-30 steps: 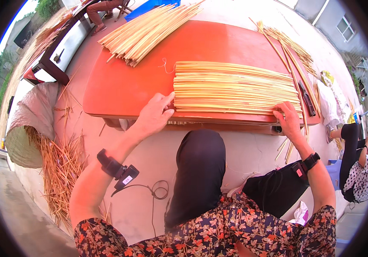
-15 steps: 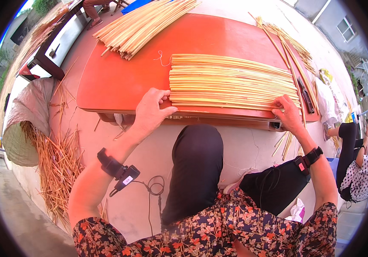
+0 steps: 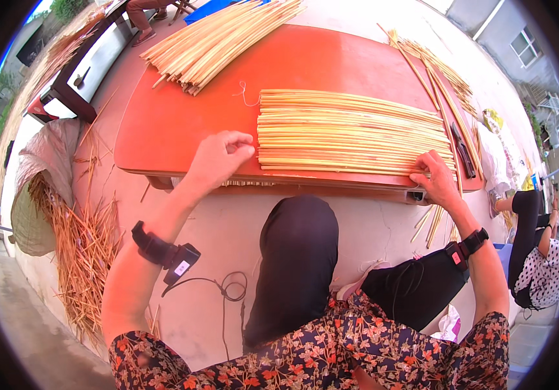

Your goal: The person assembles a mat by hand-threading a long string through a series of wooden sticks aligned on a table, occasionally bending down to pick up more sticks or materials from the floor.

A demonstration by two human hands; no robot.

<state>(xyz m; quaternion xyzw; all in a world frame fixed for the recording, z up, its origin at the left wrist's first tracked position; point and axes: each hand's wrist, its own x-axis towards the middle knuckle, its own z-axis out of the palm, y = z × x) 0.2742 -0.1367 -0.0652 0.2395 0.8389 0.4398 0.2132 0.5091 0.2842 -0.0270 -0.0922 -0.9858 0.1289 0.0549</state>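
A flat row of pale yellow plant stalks (image 3: pixel 351 133) lies side by side across the orange-red table (image 3: pixel 182 130). My left hand (image 3: pixel 224 156) is just off the row's left ends, thumb and fingers drawn together; whatever they pinch, if anything, is too small to make out. At the near right corner of the row, my right hand (image 3: pixel 439 179) has bent fingers on the front stalks, its thumb at their near edge. A thin white string (image 3: pixel 244 94) lies by the row's far left corner.
A thick bundle of stalks (image 3: pixel 221 45) rests at the table's far left. Black-handled cutters (image 3: pixel 463 149) and loose stalks lie at the right edge. A sack (image 3: pixel 49 159) spills brown stalks (image 3: pixel 88 260) on the left floor. Another person (image 3: pixel 543 260) sits at the right.
My left hand has drawn back leftward from the stalk ends, and its thumb and fingers have come closer together. My right hand stays at the near right corner.
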